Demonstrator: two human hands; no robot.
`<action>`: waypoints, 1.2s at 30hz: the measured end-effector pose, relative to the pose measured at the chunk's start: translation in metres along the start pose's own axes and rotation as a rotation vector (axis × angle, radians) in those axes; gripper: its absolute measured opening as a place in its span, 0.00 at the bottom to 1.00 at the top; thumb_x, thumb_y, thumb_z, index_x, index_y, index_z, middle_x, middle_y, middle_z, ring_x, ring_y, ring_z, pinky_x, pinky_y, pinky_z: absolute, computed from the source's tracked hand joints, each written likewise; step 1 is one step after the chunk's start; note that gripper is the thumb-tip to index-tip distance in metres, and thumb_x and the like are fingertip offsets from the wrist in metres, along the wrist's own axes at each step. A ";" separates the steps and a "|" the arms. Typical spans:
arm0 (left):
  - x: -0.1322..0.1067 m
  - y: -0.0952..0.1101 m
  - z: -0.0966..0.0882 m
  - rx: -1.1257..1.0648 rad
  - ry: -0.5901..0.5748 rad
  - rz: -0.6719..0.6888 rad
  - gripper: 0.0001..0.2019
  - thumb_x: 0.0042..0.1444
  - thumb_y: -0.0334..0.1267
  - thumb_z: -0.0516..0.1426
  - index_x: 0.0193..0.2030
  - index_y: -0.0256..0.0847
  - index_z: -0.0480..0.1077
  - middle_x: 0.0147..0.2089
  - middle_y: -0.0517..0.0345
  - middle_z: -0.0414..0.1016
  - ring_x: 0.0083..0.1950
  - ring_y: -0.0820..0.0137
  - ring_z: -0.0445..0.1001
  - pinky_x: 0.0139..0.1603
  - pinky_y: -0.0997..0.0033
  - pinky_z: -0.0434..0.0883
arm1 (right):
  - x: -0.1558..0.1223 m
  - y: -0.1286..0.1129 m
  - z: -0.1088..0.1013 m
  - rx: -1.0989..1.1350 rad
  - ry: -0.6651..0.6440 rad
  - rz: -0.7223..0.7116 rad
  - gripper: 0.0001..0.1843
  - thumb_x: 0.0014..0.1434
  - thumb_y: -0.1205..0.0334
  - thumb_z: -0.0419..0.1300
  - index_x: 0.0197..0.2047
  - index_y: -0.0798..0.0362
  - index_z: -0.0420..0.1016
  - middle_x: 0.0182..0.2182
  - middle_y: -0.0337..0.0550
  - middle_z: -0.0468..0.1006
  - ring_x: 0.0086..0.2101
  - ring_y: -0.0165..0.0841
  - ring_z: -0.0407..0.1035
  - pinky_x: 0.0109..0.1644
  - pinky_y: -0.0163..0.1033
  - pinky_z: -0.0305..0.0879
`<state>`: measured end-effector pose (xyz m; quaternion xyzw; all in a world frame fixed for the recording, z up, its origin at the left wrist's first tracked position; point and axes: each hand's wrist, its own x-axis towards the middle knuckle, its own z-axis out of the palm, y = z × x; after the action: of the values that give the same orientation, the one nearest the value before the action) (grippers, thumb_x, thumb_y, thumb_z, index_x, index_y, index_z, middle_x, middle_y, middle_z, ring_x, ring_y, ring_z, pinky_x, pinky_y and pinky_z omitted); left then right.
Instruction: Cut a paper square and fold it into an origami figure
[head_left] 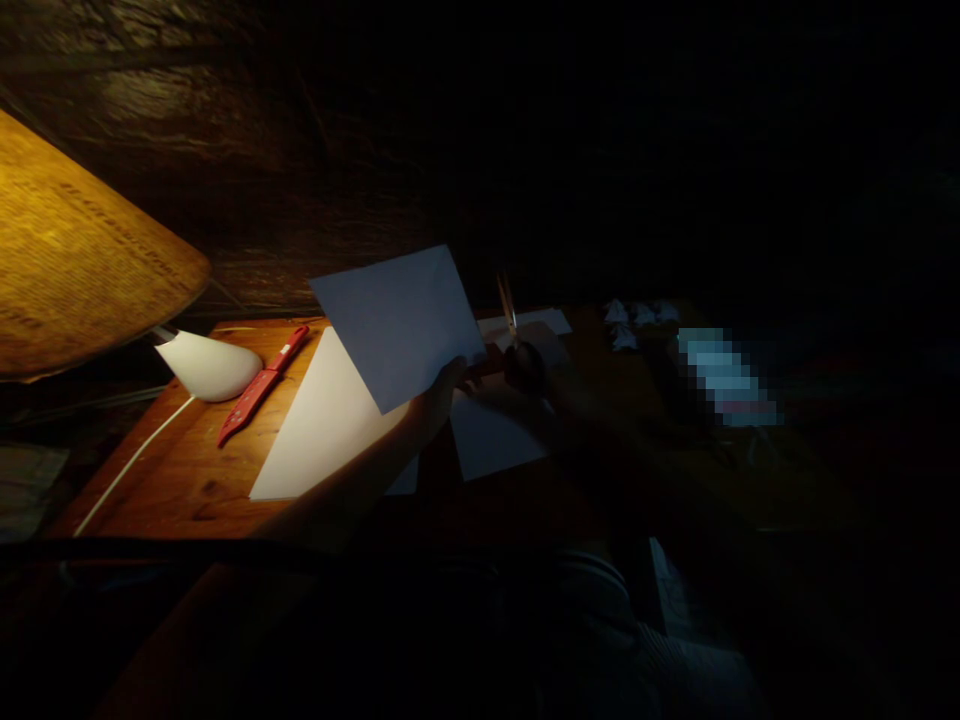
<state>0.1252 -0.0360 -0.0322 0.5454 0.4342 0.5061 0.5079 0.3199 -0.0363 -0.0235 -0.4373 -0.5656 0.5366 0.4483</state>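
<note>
In the middle of the head view, my left hand [444,388] is closed on the lower right edge of a paper sheet [397,325], thumb on top. The sheet is raised and tilted above the table. My right hand [544,385], very dark, is closed round a pair of scissors [508,305] whose blades point up, just right of the sheet. Its fingers are mostly lost in shadow. Beneath my left forearm lies a white stack of paper [322,430]. Another paper piece [495,435] lies below my hands.
A lamp with a yellow shade [82,250] and white base [210,367] stands at the left, its cord running forward. Beside it a red knife [262,387] lies on the wooden table [180,470]. Several folded paper shapes [626,325] and a blurred bright object [727,380] are at the right.
</note>
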 end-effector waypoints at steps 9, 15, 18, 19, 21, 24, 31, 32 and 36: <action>0.007 -0.013 -0.005 -0.073 0.219 -0.033 0.10 0.53 0.47 0.58 0.33 0.43 0.68 0.31 0.57 0.75 0.35 0.63 0.77 0.38 0.59 0.74 | -0.003 -0.021 -0.006 0.268 -0.340 0.147 0.37 0.51 0.22 0.58 0.31 0.52 0.75 0.24 0.39 0.71 0.22 0.28 0.60 0.20 0.34 0.49; 0.010 -0.011 -0.005 -0.227 0.330 -0.075 0.11 0.44 0.44 0.62 0.30 0.44 0.65 0.31 0.58 0.70 0.33 0.64 0.75 0.34 0.60 0.73 | -0.001 -0.020 -0.025 0.241 -0.388 0.008 0.37 0.51 0.21 0.58 0.32 0.51 0.73 0.22 0.37 0.70 0.20 0.27 0.58 0.18 0.32 0.45; 0.013 -0.011 -0.005 -0.263 0.412 -0.057 0.12 0.40 0.43 0.63 0.27 0.43 0.64 0.30 0.59 0.68 0.31 0.65 0.73 0.33 0.60 0.72 | -0.002 -0.019 -0.040 0.176 -0.401 -0.060 0.40 0.45 0.18 0.59 0.30 0.51 0.72 0.21 0.36 0.69 0.18 0.26 0.56 0.17 0.33 0.44; 0.014 -0.011 -0.006 -0.273 0.443 -0.051 0.12 0.40 0.43 0.63 0.27 0.43 0.64 0.30 0.59 0.68 0.30 0.66 0.72 0.33 0.61 0.72 | -0.002 -0.019 -0.044 0.143 -0.380 -0.078 0.40 0.44 0.17 0.59 0.30 0.51 0.73 0.20 0.36 0.68 0.18 0.26 0.55 0.18 0.33 0.44; 0.016 -0.010 -0.007 -0.299 0.481 -0.038 0.12 0.39 0.42 0.63 0.27 0.43 0.64 0.30 0.60 0.67 0.30 0.67 0.71 0.33 0.63 0.71 | -0.005 -0.020 -0.049 0.090 -0.311 -0.109 0.40 0.44 0.17 0.59 0.28 0.51 0.72 0.19 0.36 0.67 0.18 0.26 0.54 0.19 0.34 0.45; 0.020 -0.008 -0.012 -0.340 0.479 -0.030 0.11 0.41 0.41 0.61 0.28 0.43 0.64 0.32 0.59 0.68 0.30 0.68 0.72 0.31 0.66 0.70 | -0.008 -0.022 -0.047 0.047 -0.125 -0.171 0.34 0.48 0.23 0.62 0.28 0.50 0.72 0.22 0.38 0.69 0.23 0.29 0.60 0.23 0.34 0.54; 0.024 -0.005 -0.016 -0.382 0.504 -0.036 0.08 0.42 0.36 0.60 0.28 0.41 0.64 0.32 0.59 0.69 0.30 0.68 0.75 0.30 0.67 0.70 | -0.005 -0.027 -0.045 -0.176 0.353 -0.200 0.14 0.58 0.49 0.64 0.31 0.51 0.77 0.28 0.43 0.77 0.31 0.34 0.72 0.34 0.37 0.66; 0.023 -0.005 -0.016 -0.380 0.500 -0.037 0.08 0.42 0.36 0.60 0.28 0.41 0.65 0.32 0.59 0.69 0.30 0.68 0.75 0.30 0.67 0.70 | -0.003 -0.026 -0.051 -0.315 0.402 -0.178 0.13 0.57 0.51 0.65 0.32 0.53 0.78 0.29 0.44 0.79 0.32 0.35 0.72 0.33 0.37 0.65; 0.023 -0.007 -0.017 -0.390 0.490 -0.027 0.08 0.42 0.35 0.61 0.28 0.41 0.66 0.32 0.58 0.71 0.29 0.68 0.76 0.28 0.69 0.70 | 0.008 -0.017 -0.082 -0.835 0.429 -0.078 0.10 0.54 0.59 0.67 0.35 0.57 0.82 0.31 0.49 0.83 0.32 0.40 0.75 0.33 0.39 0.64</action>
<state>0.1113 -0.0103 -0.0370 0.2940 0.4456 0.6893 0.4898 0.3983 -0.0116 -0.0042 -0.6597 -0.6436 0.1434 0.3606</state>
